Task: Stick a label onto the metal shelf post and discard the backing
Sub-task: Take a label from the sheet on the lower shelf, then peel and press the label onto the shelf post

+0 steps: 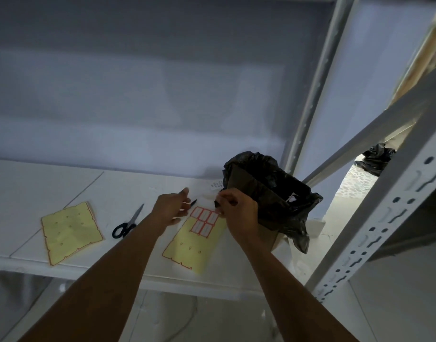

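Note:
A yellow label sheet (192,245) lies on the white shelf board (128,186), with several red-bordered labels (204,220) at its far end. My left hand (171,208) hovers at the sheet's upper left corner, fingers apart, holding nothing I can make out. My right hand (238,213) is pinched at the corner of the top right label, and a small dark thing shows at its fingertips. The slotted white metal shelf post (382,233) rises at the right, apart from both hands. A box lined with a black bin bag (273,191) stands just behind my right hand.
Black-handled scissors (128,223) lie left of my left arm. A second yellow sheet (71,233), stripped of labels, lies further left. A black marker (193,202) sits by my left fingertips. A rear shelf post (310,99) and a slanted brace (375,124) cross the right side.

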